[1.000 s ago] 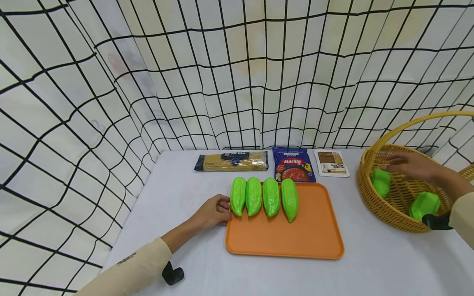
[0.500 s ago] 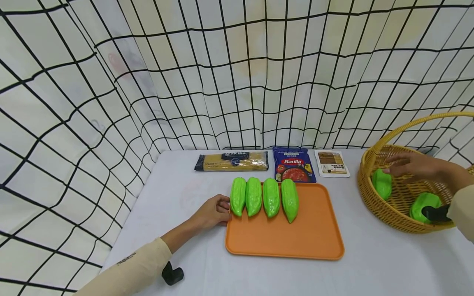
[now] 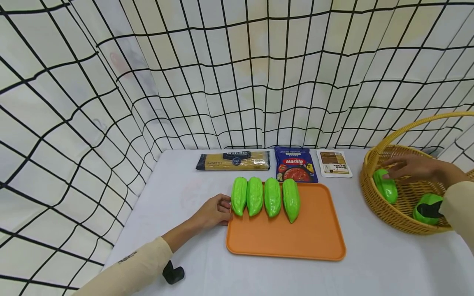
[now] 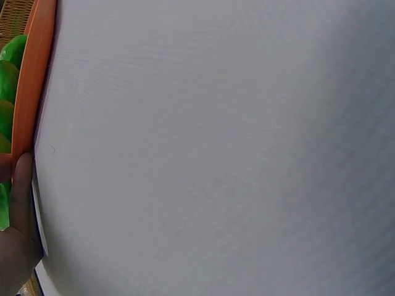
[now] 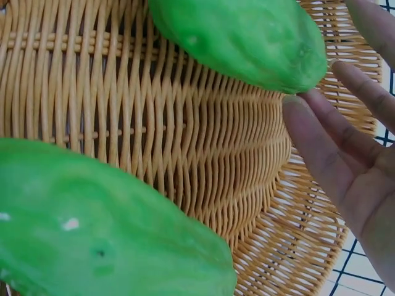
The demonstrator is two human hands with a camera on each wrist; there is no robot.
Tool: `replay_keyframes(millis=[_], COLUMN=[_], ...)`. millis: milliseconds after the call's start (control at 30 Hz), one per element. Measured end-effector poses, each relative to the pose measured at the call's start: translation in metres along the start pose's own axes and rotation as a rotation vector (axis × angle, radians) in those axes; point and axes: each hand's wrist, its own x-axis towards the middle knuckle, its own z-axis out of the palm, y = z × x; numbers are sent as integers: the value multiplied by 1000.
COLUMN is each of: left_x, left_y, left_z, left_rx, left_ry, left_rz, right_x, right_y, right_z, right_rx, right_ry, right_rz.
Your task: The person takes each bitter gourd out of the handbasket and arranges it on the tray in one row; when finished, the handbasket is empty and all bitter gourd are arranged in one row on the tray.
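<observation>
At the left edge of the orange tray [image 3: 285,238], my left hand [image 3: 211,211] pinches the rim between thumb and fingers; the left wrist view shows the thumb at the tray's rim [image 4: 37,68]. Several glossy green, papaya-like fruits [image 3: 272,197] lie in a row along the tray's far left part. My right hand [image 3: 418,167] is inside the wicker basket [image 3: 364,181]. Its fairly straight fingers touch the end of one green fruit [image 5: 247,43] there. A second green fruit [image 5: 105,228] lies nearer, partly hidden by the wrist strap in the head view.
Behind the tray lie a spaghetti pack [image 3: 233,161], a blue Barilla sauce pouch [image 3: 295,165] and a small brown-and-white packet [image 3: 334,163]. The basket's tall handle [image 3: 411,123] arches over it. A black net [image 3: 266,86] hangs before a white wall beyond the white table.
My right hand has moved slightly at the basket's far fruit, which has turned so its near end points more to the right. My left hand stays on the tray rim.
</observation>
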Motion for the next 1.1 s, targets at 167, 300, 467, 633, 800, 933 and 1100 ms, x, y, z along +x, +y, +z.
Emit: replay_keyframes(millis=[167, 300, 467, 633, 800, 933, 1100], left_x=[0, 1, 2, 1, 1, 1, 0], left_y=[1, 2, 2, 2, 2, 2, 2], left_z=[0, 0, 1, 1, 1, 1, 0], left_rx=[-4, -9, -13, -12, -9, -6, -5], left_ry=[-7, -6, -7, -3, 7, 12, 4], left_rz=[3, -4, -6, -11, -15, -17, -14], right_x=[2, 3, 6, 10, 13, 14, 13], right_y=[-2, -1, -2, -6, -8, -6, -4], right_z=[2, 3, 5, 8, 9, 9, 7], right_rx=[-50, -69, -64, -8, -2, -6, 10], right_ry=[-14, -44, -102, -140, -140, -122, -112], right_rz=[24, 40, 79, 114, 102, 84, 68])
